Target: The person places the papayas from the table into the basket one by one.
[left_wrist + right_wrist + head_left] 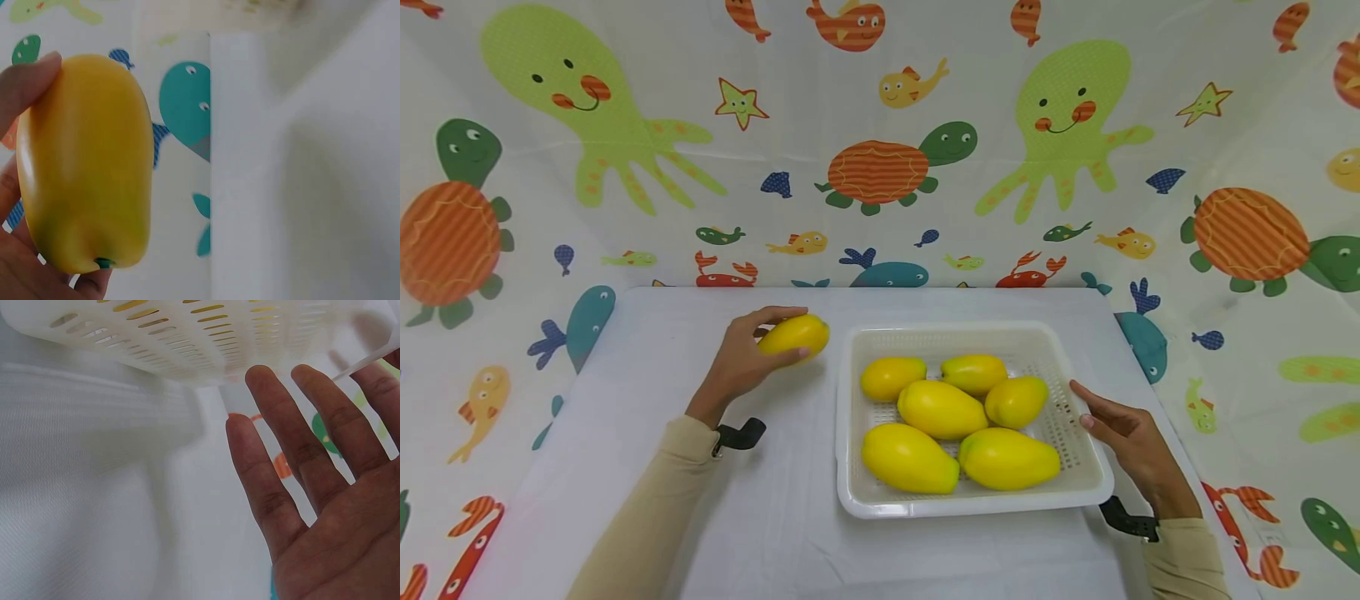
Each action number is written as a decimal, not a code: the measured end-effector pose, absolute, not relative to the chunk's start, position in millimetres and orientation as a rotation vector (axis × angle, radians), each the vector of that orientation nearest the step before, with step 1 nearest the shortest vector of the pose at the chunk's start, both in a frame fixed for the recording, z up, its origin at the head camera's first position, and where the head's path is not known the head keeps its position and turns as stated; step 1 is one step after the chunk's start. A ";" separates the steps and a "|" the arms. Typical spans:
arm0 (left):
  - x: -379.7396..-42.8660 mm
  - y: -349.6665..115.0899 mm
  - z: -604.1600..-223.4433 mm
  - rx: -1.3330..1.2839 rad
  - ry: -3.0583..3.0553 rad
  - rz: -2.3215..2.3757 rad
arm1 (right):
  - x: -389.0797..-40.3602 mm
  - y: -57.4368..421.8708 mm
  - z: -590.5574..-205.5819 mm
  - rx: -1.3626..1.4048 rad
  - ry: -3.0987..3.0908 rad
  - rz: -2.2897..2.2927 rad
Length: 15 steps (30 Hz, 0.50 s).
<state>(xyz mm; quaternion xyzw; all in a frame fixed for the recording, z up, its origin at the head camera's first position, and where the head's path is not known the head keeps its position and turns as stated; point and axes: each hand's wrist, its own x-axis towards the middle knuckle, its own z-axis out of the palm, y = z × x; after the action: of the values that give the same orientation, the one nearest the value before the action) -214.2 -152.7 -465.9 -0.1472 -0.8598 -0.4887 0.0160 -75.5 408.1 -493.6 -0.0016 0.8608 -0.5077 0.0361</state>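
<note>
My left hand (747,354) holds a smooth, mango-like yellow fruit (795,335) above the left part of the table. Seen from the left wrist, this fruit (87,162) is oblong, with a greenish end and a small dark green tip, and fingers wrap round its side. To its right stands a white perforated basket (973,505) with several similar yellow fruits (942,409) in it. My right hand (1131,442) is at the basket's right rim, thumb and forefinger against it. In the right wrist view the right hand's other fingers (300,450) stretch out, fairly straight, beside the basket's slotted wall (181,337).
A white cloth covers the table (775,533). Behind and around it hangs a curtain (880,100) printed with sea animals. Each wrist wears a black strap (741,434) below a beige sleeve.
</note>
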 end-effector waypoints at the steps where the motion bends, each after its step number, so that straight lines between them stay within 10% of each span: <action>1: -213.8 -148.2 -461.7 -0.470 -2.667 -1.519 | -75.4 408.1 -493.5 -0.004 2.642 -1.559; 15: -209.6 -81.9 -420.9 -0.715 -2.606 -1.521 | -75.4 409.1 -494.9 -0.024 2.619 -1.594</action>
<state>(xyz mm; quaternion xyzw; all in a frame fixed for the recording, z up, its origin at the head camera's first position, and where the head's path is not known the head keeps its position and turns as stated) -209.6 -81.9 -420.9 -0.2305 -0.8401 -0.4906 0.0204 -75.4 409.1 -494.9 -0.0079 0.8536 -0.5196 0.0377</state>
